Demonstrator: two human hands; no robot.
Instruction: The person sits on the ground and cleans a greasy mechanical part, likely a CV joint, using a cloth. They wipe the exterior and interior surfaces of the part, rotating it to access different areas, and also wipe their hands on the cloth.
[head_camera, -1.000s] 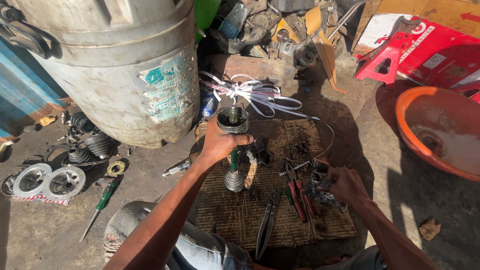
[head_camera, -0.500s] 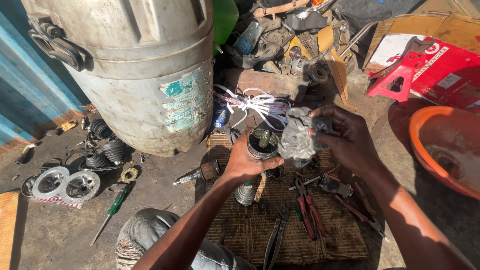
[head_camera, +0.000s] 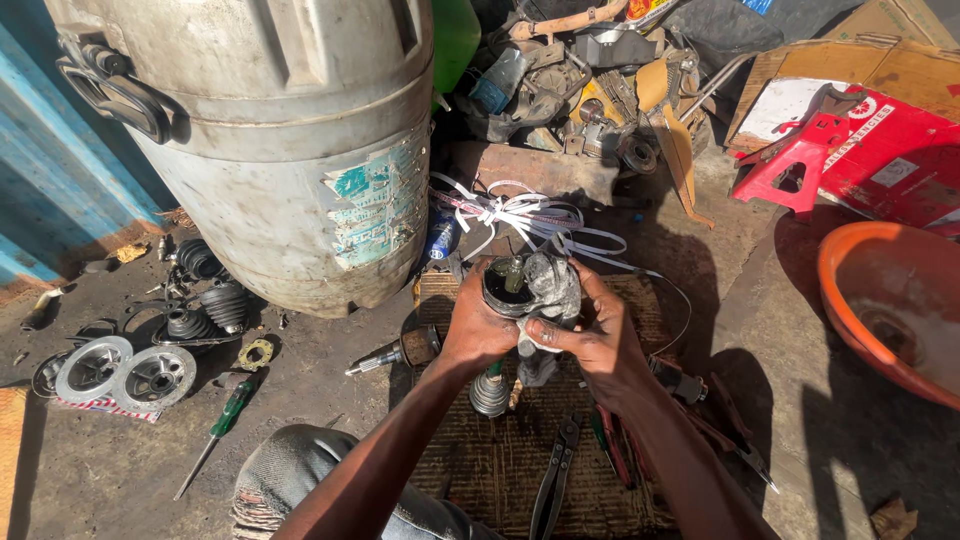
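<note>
Knees first: our grey-trousered knee (head_camera: 290, 480) sits at the bottom of the view, above the brown woven mat (head_camera: 480, 470) on the ground. Dark long-handled pliers (head_camera: 552, 480) lie on that mat, and red-handled pliers (head_camera: 608, 440) lie just beside them.

A little higher, our left hand (head_camera: 478, 328) is wrapped tight around the round dark metal joint cup (head_camera: 506, 290), holding it up over the mat with its ribbed shaft end (head_camera: 490, 392) hanging below. Our right hand (head_camera: 592, 340) is pinched on a dirty grey rag (head_camera: 548, 300) and presses it to the side of the cup. A second ago this hand was down on the mat among the tools; now it has come up with the rag and the two hands have closed together, so we judge the wiping of the cup has started.

To the left, a green-handled screwdriver (head_camera: 222, 425) and two round silver metal discs (head_camera: 122, 370) lie on the dirty floor, with black rubber boots (head_camera: 215, 300) near them.

Farther off stand a big grey drum (head_camera: 280, 140), a bunch of white straps (head_camera: 520, 215), an orange bowl (head_camera: 880, 300) and a red metal stand (head_camera: 795, 165).
</note>
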